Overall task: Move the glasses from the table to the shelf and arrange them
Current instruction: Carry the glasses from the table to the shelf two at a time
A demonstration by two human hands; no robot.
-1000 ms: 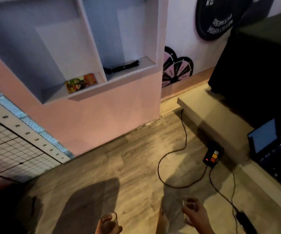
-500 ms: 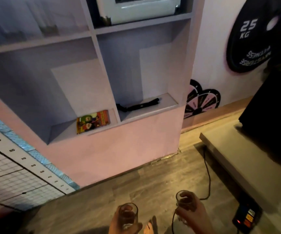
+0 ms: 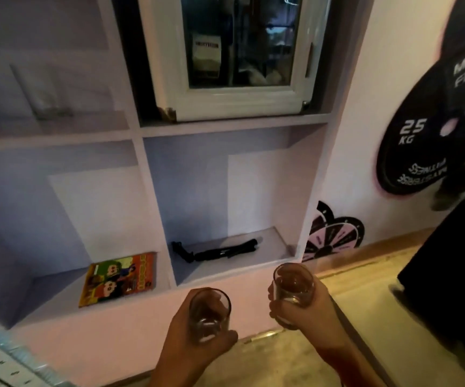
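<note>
I hold two short clear glasses, one in each hand, both upright. My left hand (image 3: pixel 189 333) grips the left glass (image 3: pixel 209 308) low in the middle of the view. My right hand (image 3: pixel 309 317) grips the right glass (image 3: pixel 294 283), a little higher and further right. Both glasses hang in front of the lower edge of the wall shelf (image 3: pixel 237 270), below its right bottom compartment. The table is not in view.
A colourful book (image 3: pixel 119 277) lies in the left bottom compartment. A black folded rod-like object (image 3: pixel 217 251) lies in the right one. Above is a white-framed window (image 3: pixel 239 60). A 25 kg plate picture (image 3: pixel 421 152) is on the right wall, a dark shape (image 3: pixel 449 275) below it.
The view has swung up from the floor to the shelf, and the shelf is closer. Both hands with their glasses have risen towards the lower compartments.
</note>
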